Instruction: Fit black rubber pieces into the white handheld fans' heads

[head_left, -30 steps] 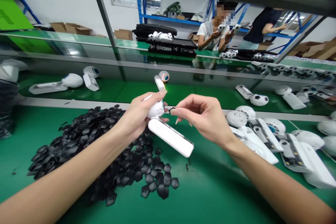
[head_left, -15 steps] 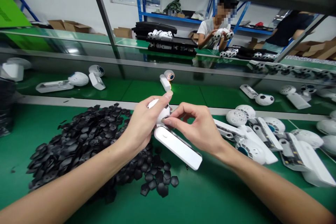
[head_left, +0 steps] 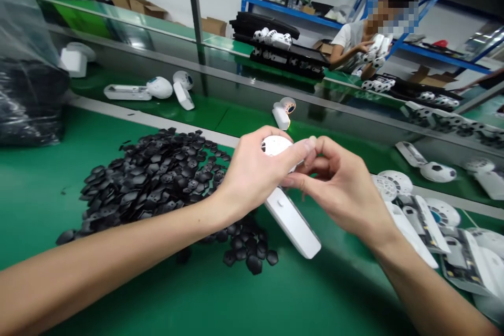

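My left hand (head_left: 254, 173) is wrapped around the round head of a white device (head_left: 293, 223) with a football-like pattern. The device's flat, rounded handle slopes down to the right below my hands. Against the right side of the head, my right hand (head_left: 334, 184) presses its thumb and curled fingertips. Whatever lies between those fingertips is hidden. Left of the device spreads a heap of black pentagon pieces (head_left: 145, 178), with several loose ones (head_left: 254, 252) just below my left wrist.
White devices (head_left: 421, 220) with open handles crowd the right side. Others, including one lit device (head_left: 281, 115), lie on the green strip behind a pale ledge (head_left: 189, 128). A plastic bag (head_left: 31, 100) of black pieces stands left. Across the bench, a person (head_left: 354, 47) holds patterned white devices.
The view has swung right and tilted. The device's head has turned in my left hand, showing more of its white top. My right fingers have shifted along its right side.
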The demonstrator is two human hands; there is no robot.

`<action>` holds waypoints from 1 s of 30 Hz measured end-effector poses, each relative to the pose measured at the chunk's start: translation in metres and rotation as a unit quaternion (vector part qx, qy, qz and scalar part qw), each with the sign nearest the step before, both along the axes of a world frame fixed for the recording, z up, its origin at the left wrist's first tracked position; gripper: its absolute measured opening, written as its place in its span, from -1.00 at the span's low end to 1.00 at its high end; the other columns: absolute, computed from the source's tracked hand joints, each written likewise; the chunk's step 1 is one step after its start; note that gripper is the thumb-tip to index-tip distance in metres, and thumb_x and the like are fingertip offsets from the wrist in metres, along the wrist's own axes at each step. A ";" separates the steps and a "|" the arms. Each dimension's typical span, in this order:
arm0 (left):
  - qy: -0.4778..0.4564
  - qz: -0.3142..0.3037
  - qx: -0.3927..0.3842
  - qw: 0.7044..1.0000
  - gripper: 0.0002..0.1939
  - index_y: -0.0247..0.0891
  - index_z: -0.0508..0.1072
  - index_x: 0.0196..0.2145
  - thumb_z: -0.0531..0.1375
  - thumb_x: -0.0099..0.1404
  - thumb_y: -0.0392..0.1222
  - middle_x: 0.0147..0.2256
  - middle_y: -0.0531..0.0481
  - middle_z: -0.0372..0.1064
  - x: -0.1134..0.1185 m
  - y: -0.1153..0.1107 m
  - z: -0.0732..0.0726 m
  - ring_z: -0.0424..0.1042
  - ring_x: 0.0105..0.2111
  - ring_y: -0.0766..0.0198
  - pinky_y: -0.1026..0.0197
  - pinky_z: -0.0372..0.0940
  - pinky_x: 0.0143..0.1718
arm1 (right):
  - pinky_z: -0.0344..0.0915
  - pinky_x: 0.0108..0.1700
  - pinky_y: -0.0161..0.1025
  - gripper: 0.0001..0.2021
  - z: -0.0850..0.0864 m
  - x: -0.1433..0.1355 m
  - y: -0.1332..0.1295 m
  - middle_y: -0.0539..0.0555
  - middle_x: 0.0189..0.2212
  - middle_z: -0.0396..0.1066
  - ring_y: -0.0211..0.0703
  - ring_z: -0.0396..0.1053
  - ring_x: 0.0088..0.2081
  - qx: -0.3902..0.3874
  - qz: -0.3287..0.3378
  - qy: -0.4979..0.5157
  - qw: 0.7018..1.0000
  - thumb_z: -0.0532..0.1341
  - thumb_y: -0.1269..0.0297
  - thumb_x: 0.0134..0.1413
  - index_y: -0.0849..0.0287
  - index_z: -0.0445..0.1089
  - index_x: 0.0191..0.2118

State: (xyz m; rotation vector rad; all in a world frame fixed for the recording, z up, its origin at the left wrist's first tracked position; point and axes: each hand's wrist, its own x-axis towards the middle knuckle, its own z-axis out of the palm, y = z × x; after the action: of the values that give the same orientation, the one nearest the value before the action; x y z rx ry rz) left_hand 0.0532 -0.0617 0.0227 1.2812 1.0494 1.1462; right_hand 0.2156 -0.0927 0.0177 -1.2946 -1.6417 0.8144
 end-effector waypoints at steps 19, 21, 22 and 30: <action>-0.011 -0.048 0.066 0.997 -0.55 -0.22 0.55 -0.32 0.52 0.21 0.20 -0.42 0.01 0.49 -0.005 0.004 0.007 0.46 -0.46 0.24 0.25 0.29 -0.52 | 0.13 -0.45 -0.18 -0.63 -0.016 -0.002 0.002 -0.03 -0.47 0.44 -0.17 0.30 -0.55 0.279 -0.108 -0.187 0.936 0.40 -0.09 0.33 0.02 0.29 -0.25; 0.016 -0.031 0.122 0.992 -0.54 -0.20 0.55 -0.28 0.52 0.21 0.23 -0.40 0.02 0.49 -0.012 0.015 0.008 0.50 -0.42 0.21 0.23 0.32 -0.48 | 0.16 -0.42 -0.19 -0.67 -0.016 0.007 0.011 -0.01 -0.45 0.47 -0.16 0.34 -0.51 0.238 -0.112 -0.166 0.950 0.34 -0.08 0.38 0.05 0.34 -0.24; 0.038 -0.004 0.165 0.986 -0.55 -0.18 0.55 -0.25 0.52 0.21 0.21 -0.37 0.01 0.50 -0.017 0.022 0.009 0.53 -0.38 0.19 0.21 0.35 -0.44 | 0.18 -0.40 -0.20 -0.69 -0.016 0.012 0.015 -0.01 -0.45 0.48 -0.16 0.36 -0.49 0.205 -0.114 -0.163 0.958 0.31 -0.05 0.41 0.06 0.38 -0.25; 0.172 0.101 0.389 0.899 -0.78 -0.10 0.54 -0.22 0.47 0.30 -0.07 -0.11 -0.03 0.55 -0.042 0.063 0.011 0.53 -0.05 0.02 0.05 0.41 0.00 | 0.22 -0.21 -0.18 -0.90 -0.032 -0.008 0.007 0.00 -0.14 0.68 0.01 0.59 -0.09 -0.037 0.126 -0.368 0.921 0.41 0.17 0.38 0.02 0.67 -0.17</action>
State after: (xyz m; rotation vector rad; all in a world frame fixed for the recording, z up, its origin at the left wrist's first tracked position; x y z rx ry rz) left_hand 0.0114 0.0009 0.0336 2.0991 1.0218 1.6276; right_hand 0.2073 -0.0852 -0.0140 -1.5756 -2.4274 0.5597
